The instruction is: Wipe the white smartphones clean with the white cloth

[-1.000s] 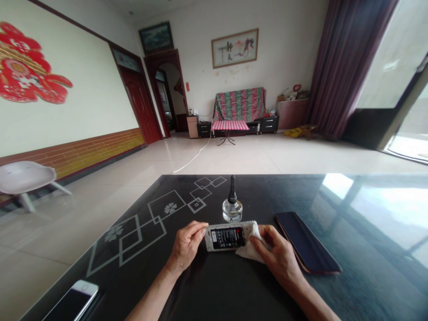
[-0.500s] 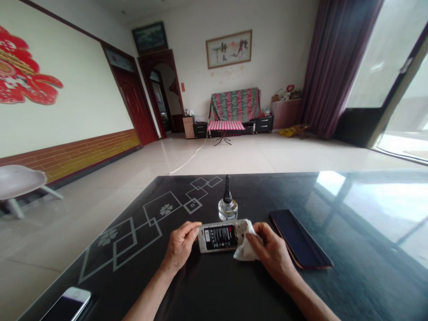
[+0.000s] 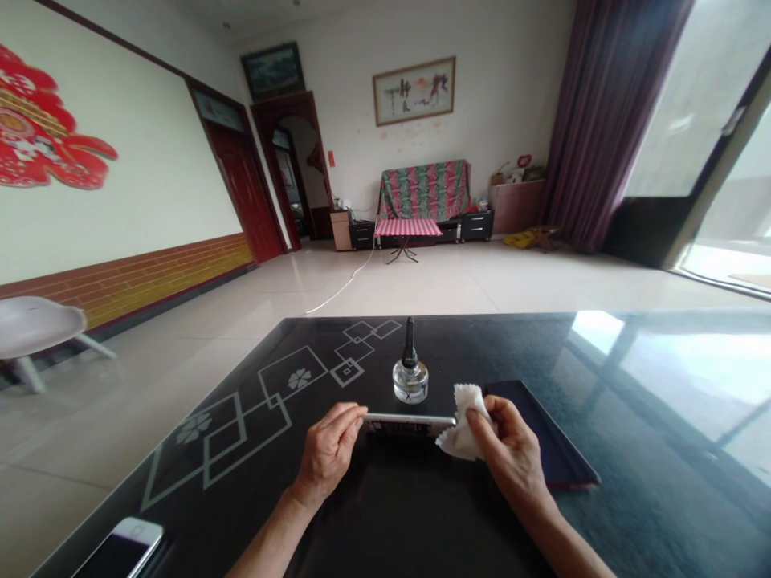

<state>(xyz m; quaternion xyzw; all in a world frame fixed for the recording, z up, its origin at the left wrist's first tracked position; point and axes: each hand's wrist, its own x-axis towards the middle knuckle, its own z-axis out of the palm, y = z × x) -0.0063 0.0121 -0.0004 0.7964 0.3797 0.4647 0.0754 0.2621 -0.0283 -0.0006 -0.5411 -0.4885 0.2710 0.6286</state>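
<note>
My left hand (image 3: 330,448) pinches the left end of a smartphone (image 3: 409,420) held edge-on above the dark table. Its thin silver edge faces me, and only a dim strip of the battery side shows below that edge. Between the thumb and fingers of my right hand (image 3: 511,441) is a white cloth (image 3: 463,425) with a zigzag border, right at the phone's right end; whether they touch I cannot tell. Just beyond the phone stands a clear glass bottle (image 3: 410,380) with a black pointed top.
A dark tablet-like slab (image 3: 545,433) lies to the right, partly behind my right hand. At the table's (image 3: 241,522) front left rests a white phone (image 3: 124,550). A white chair (image 3: 42,329) stands on the floor at left; a small striped table (image 3: 408,228) is farther off.
The phone has tipped from showing its battery side to nearly edge-on. My right hand has shifted right with the cloth, off the phone's inner face.
</note>
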